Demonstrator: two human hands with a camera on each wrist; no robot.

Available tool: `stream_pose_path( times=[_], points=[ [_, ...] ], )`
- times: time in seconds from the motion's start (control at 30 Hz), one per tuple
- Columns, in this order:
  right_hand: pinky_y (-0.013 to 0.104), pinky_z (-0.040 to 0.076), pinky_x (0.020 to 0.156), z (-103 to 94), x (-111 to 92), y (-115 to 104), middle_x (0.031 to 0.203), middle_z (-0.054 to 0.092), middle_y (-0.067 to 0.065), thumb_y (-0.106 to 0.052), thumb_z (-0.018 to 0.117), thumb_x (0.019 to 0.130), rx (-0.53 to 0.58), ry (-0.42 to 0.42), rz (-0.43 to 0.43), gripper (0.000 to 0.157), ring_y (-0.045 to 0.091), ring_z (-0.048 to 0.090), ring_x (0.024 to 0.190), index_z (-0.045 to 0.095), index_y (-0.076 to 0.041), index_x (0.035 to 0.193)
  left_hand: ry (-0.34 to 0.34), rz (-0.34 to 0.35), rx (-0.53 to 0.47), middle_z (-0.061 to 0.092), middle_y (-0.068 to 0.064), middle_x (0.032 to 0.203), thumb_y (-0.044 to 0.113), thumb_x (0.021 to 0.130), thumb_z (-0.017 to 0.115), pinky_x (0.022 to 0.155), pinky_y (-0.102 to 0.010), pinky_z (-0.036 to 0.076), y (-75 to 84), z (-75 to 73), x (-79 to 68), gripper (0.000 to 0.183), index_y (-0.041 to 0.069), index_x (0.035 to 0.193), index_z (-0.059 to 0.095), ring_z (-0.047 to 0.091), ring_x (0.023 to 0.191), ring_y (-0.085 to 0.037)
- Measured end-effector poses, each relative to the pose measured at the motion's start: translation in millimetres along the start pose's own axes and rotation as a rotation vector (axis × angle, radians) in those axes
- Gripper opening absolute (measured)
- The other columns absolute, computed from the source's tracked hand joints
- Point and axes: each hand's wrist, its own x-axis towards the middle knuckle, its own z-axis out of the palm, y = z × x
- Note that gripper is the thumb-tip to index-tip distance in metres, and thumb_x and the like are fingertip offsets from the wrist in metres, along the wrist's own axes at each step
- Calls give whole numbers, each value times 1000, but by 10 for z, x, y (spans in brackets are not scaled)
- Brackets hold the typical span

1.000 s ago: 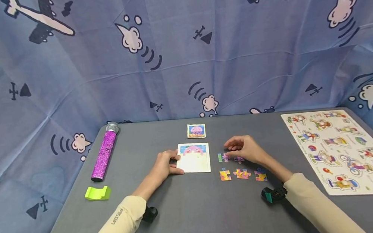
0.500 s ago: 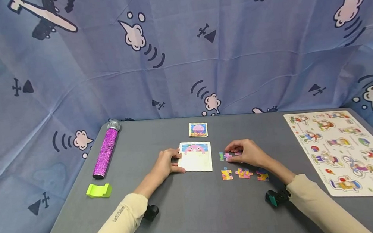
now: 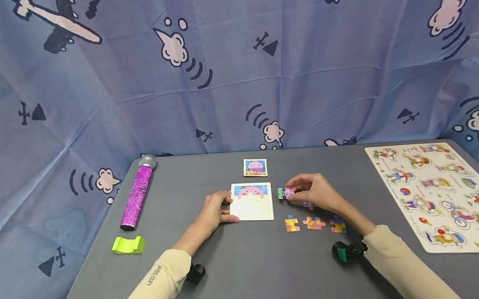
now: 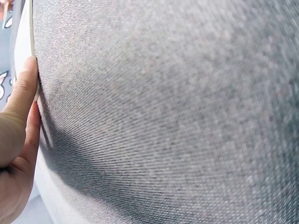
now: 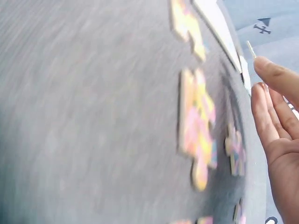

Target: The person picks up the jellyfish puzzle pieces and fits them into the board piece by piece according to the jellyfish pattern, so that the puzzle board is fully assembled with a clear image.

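Observation:
My right hand (image 3: 316, 191) pinches a pink and green puzzle piece (image 3: 282, 193) between thumb and fingers, just right of a square white puzzle board (image 3: 251, 210). In the right wrist view the puzzle piece (image 5: 252, 49) shows edge-on at the fingertips, raised above the table. My left hand (image 3: 213, 213) holds the board at its left edge, with the thumb near the lower left corner. The board has a pink octopus head on blue along its top; its lower part is bare white. Under my right hand lies a purple puzzle piece (image 3: 309, 205), partly hidden.
Three yellow and pink puzzle pieces lie in a row, the middle puzzle piece (image 3: 314, 222) among them. A small octopus picture card (image 3: 255, 167) lies behind the board. A glittery microphone (image 3: 136, 195) and green holder (image 3: 128, 245) stand left; a large figure puzzle (image 3: 438, 188) lies right.
My right hand closed on the pink and green piece and lifted it slightly, up and left toward the board. My left hand stays at the board's edge.

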Motion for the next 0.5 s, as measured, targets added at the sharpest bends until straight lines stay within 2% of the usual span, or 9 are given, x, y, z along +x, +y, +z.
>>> stream_pose_path(
  times=[0.1,0.3,0.5],
  points=[
    [20,51,74,45,22,-26,106,68,19,-8,79,78,71,17,26,35,22,67,92,66,4,108,-1,49,31,62,-22,107,1,61,88,68,-29,55,4,-9,-14,43,-7,91,58,60,99,-35],
    [21,52,77,169,83,-36,111,65,21,-7,78,79,188,25,69,38,19,66,94,64,6,111,-9,148,116,62,-15,89,7,64,88,67,-29,52,-19,-22,-10,41,-5,91,59,58,77,-25],
    [23,52,77,328,153,-78,108,66,22,-3,78,78,249,31,60,35,14,67,89,65,7,108,-7,164,150,58,-11,80,10,65,88,65,-25,47,-47,-23,-3,40,-3,88,58,54,70,-19]
  ],
)
